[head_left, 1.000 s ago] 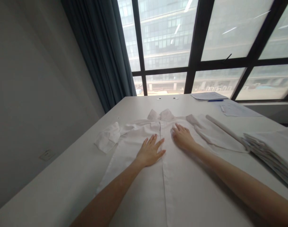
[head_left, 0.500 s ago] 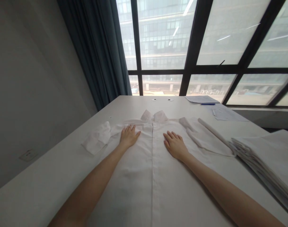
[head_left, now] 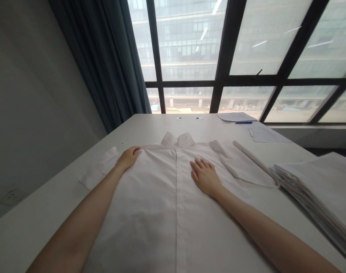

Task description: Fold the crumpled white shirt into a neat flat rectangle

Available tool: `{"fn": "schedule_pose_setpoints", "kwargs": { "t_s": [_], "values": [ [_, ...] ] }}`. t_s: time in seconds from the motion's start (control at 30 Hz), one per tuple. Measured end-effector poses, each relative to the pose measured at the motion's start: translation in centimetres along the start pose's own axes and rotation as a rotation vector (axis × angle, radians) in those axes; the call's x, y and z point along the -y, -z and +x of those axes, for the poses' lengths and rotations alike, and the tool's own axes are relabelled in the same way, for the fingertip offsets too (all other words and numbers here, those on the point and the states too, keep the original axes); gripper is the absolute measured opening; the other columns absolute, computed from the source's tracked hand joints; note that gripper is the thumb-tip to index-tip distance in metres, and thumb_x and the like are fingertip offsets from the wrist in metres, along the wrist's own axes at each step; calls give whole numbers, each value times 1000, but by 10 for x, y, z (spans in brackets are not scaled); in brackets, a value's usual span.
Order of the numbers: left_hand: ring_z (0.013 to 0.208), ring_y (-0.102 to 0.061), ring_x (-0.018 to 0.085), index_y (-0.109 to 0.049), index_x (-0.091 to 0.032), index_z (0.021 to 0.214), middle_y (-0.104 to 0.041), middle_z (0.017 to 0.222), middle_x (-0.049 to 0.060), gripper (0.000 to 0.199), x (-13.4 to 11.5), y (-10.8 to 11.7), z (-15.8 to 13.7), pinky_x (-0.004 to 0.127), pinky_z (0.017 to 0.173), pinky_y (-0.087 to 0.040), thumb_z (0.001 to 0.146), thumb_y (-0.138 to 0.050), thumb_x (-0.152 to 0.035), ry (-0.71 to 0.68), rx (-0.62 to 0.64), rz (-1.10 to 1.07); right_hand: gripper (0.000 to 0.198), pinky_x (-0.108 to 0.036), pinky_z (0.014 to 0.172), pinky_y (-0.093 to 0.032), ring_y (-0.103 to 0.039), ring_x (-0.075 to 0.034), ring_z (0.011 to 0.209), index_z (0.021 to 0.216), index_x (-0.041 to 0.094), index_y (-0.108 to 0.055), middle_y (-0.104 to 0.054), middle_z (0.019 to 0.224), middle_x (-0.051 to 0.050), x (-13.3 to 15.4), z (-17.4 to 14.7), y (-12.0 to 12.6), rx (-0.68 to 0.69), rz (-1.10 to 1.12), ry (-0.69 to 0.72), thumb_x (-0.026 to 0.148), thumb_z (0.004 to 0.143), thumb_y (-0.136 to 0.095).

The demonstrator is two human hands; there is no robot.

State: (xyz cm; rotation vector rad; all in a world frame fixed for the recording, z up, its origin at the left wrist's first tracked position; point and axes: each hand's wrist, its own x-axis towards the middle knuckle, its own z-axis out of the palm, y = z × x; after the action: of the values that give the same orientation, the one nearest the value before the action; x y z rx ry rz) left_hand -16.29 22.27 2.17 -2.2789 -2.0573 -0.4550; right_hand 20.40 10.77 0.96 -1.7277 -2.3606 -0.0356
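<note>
A white shirt [head_left: 155,189] lies front side up on the white table, its collar pointing toward the window and its button placket running down the middle. At the shirt's left shoulder edge, my left hand [head_left: 129,157] has its fingers curled round the fabric. My right hand [head_left: 205,176] rests flat on the chest, right of the placket, fingers stretched out. The left sleeve [head_left: 101,167] lies crumpled beyond my left forearm, which hides part of it. On the other side, the right sleeve [head_left: 246,167] is spread out to the right.
A stack of folded white cloth [head_left: 320,185] sits at the table's right side. Papers [head_left: 237,117] and a blue pen [head_left: 243,122] lie at the far right. Beyond the table [head_left: 150,127] are a window and a dark blue curtain [head_left: 104,57]; a wall stands left.
My left hand has slid left from the shirt's chest to its shoulder edge and closed on the fabric. My right hand stays on the chest. The view has turned slightly right.
</note>
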Motion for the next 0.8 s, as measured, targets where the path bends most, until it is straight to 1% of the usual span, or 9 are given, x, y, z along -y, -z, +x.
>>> {"fn": "schedule_pose_setpoints", "kwargs": {
  "t_s": [0.1,0.17,0.3,0.33,0.4,0.47,0.53,0.7,0.8],
  "values": [
    [114,-60,25,-67,-14,110,-66,120,13,43,9,11,-15,34,101,-44,89,-34,-29,3,-24,69,49,-45,111,-23,-31,-28,141,144,20,-44,-39,154,-8,0,0,0,5,3,-5,36,99,-32],
    [113,-59,28,-69,-15,102,-67,115,15,40,13,16,-28,38,101,-43,89,-34,-29,0,-25,118,50,-45,111,-22,-31,-28,141,144,20,-44,-38,154,-8,0,1,0,9,4,-7,36,99,-32],
    [111,-60,32,-69,-14,96,-69,108,17,40,19,15,-51,43,102,-42,89,-33,-32,20,4,177,50,-44,111,-22,-30,-28,141,144,20,-44,-37,155,-9,0,1,0,16,3,-10,35,98,-32],
    [112,-61,32,-69,-13,98,-69,108,17,42,21,13,-55,43,102,-42,89,-33,-33,32,17,182,50,-44,111,-22,-31,-28,141,144,20,-44,-37,155,-9,0,1,0,17,3,-11,35,98,-32],
    [117,-59,31,-67,-10,108,-67,117,17,48,26,8,-58,41,105,-41,91,-30,-36,52,43,182,50,-44,112,-21,-31,-28,141,145,20,-43,-37,155,-9,0,1,-1,18,3,-12,35,98,-32],
    [126,-53,28,-62,-8,120,-62,129,16,53,33,4,-56,39,109,-38,92,-29,-38,64,62,174,50,-44,112,-21,-30,-27,141,145,20,-43,-37,155,-9,-1,1,-1,19,3,-11,35,98,-32],
    [132,-47,26,-57,-8,128,-58,136,14,55,40,3,-51,37,113,-34,92,-28,-38,71,81,166,50,-43,112,-21,-30,-27,141,145,20,-43,-37,154,-9,-1,1,-1,20,3,-9,35,98,-32],
    [139,-38,21,-47,-2,138,-46,147,15,63,56,4,-37,34,117,-25,92,-25,-38,62,127,145,50,-43,112,-21,-30,-27,141,145,20,-43,-38,154,-9,0,0,-1,23,8,-8,36,99,-32],
    [140,-37,18,-47,-4,138,-45,148,12,59,63,6,-31,32,118,-22,91,-25,-32,37,133,133,50,-43,111,-21,-30,-28,141,145,20,-42,-38,154,-9,1,0,0,28,12,-12,35,99,-32]
  ]
}}
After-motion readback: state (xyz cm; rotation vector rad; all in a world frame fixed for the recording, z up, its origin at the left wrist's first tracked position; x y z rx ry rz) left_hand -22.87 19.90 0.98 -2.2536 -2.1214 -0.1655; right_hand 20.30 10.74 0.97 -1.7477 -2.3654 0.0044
